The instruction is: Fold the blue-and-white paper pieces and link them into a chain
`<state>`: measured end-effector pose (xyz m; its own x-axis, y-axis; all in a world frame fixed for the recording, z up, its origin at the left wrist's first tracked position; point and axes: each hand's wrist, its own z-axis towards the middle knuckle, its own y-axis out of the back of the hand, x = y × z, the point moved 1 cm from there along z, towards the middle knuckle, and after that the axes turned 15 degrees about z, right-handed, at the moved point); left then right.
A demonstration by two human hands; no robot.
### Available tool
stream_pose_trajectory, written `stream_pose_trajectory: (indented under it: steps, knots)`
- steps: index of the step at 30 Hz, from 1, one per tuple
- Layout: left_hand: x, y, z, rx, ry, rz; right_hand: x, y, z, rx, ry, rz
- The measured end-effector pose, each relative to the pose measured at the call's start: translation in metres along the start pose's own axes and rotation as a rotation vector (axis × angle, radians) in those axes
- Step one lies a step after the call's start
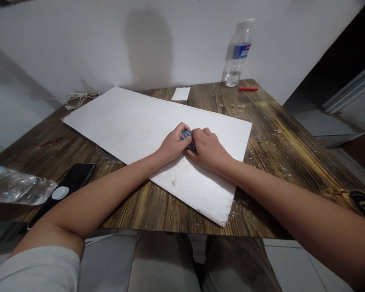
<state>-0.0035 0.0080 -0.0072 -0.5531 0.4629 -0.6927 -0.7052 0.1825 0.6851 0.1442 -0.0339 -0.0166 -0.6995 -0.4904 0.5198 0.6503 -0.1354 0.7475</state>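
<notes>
The left hand [172, 144] and right hand [207, 151] close around a small blue patterned object [187, 140], gripped between them, its mostly hidden long axis pointing away from the person, above a white board [134, 129].

Home-like room, wooden table [280, 162], tiled floor [292, 263]

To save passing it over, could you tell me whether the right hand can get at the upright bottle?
Probably yes: only the flat white board lies between the right hand and the bottle, though that hand is on the blue object.
</notes>
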Motion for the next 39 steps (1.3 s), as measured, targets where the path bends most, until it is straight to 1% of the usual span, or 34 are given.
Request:
stream_pose_trajectory:
  steps: [12, 27, 39]
  knots:
    - [-0.0013, 0.0005, 0.0001, -0.003, -0.010, 0.014, 0.0011, 0.0009, 0.0002, 0.020, -0.008, -0.020]
    - [-0.0019, 0.0008, 0.0001, -0.004, -0.016, 0.007, 0.0010, 0.0003, -0.0005, -0.002, 0.006, -0.005]
    - [-0.0002, 0.0005, 0.0000, -0.008, -0.006, -0.006, 0.0009, 0.0025, 0.0007, 0.021, 0.003, 0.007]
